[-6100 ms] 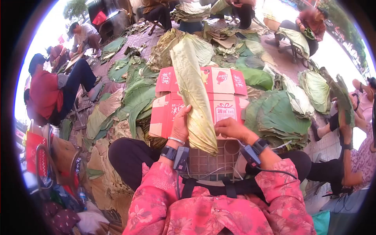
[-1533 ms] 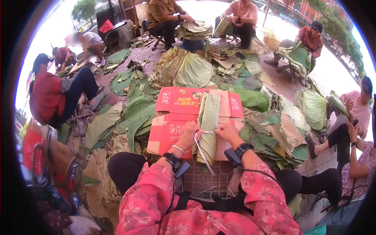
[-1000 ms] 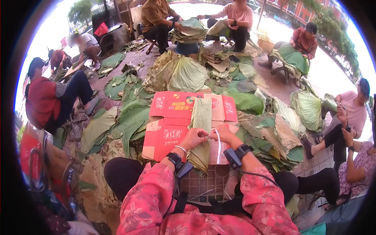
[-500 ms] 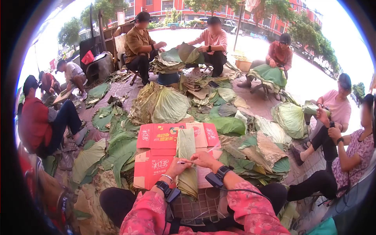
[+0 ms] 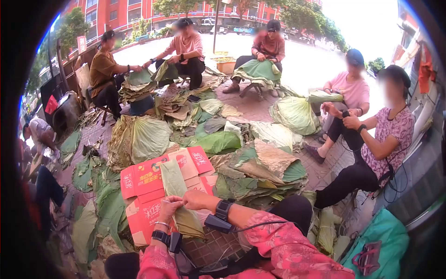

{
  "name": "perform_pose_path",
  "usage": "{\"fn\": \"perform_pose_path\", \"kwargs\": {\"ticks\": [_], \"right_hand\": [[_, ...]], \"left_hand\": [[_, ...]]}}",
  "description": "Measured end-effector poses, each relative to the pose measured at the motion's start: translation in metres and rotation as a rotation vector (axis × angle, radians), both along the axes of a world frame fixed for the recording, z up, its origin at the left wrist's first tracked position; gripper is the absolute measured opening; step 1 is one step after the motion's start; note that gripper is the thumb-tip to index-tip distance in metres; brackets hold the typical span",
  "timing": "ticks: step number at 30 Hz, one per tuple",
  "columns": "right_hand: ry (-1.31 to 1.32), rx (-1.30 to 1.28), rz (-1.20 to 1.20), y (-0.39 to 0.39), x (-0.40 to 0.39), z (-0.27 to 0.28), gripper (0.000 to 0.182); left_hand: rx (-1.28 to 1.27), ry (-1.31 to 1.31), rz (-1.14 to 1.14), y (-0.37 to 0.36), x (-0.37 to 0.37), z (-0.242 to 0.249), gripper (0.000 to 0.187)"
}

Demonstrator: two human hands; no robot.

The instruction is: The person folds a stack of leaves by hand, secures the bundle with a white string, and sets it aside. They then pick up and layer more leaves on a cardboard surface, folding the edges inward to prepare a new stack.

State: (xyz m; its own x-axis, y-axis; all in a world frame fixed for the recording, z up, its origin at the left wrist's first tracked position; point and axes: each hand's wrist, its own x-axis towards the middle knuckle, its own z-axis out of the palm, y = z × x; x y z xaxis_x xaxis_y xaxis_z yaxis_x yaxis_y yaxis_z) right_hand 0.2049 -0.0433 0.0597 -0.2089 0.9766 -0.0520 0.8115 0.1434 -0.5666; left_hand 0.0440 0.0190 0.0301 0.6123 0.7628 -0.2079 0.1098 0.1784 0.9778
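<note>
A folded bundle of dried green leaf (image 5: 173,178) lies lengthwise across a flattened red cardboard box (image 5: 143,182) in front of me. Over the bundle's middle, my left hand (image 5: 170,207) is closed in a pinch, its fingertips pointing right. My right hand (image 5: 196,200) comes across from the right, closed, its fingertips close to the left hand's. Whatever the two pinches hold is too small to make out. The bundle's lower end sticks out below my wrists, over the box's near edge.
Stacked large leaves (image 5: 260,172) lie right of the box, and a fanned leaf pile (image 5: 141,142) stands beyond it. Several seated people handle leaves around me. A green bag (image 5: 378,244) sits at lower right. Loose leaves (image 5: 109,211) cover the paving at left.
My view has turned to the right, so the box and bundle appear further left. My hands stay over the bundle, still pinched, fingertips close together. A pale strand by the right hand no longer shows.
</note>
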Motion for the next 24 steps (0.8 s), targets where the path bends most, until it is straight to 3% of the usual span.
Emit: {"fn": "perform_pose_path", "kwargs": {"ticks": [3, 6, 9, 14, 20, 24], "right_hand": [[0.139, 0.086, -0.233, 0.001, -0.003, 0.023, 0.019], [0.247, 0.199, -0.256, 0.015, -0.003, -0.026, 0.021], [0.474, 0.082, -0.254, 0.011, -0.005, -0.032, 0.024], [0.513, 0.099, -0.271, 0.012, -0.005, -0.045, 0.023], [0.438, 0.093, -0.301, 0.017, -0.009, -0.044, 0.021], [0.451, 0.226, -0.239, 0.015, -0.008, -0.046, 0.017]], "left_hand": [[0.039, -0.029, 0.039, -0.004, 0.000, -0.001, 0.007], [0.091, -0.045, 0.074, -0.007, 0.002, -0.001, 0.006], [0.134, -0.049, 0.113, -0.011, 0.000, 0.001, 0.005], [0.160, -0.056, 0.221, -0.026, 0.010, 0.020, 0.002], [0.781, 0.159, 0.356, -0.015, 0.014, -0.015, 0.010], [0.816, 0.192, 0.368, -0.018, 0.015, -0.012, 0.014]]}}
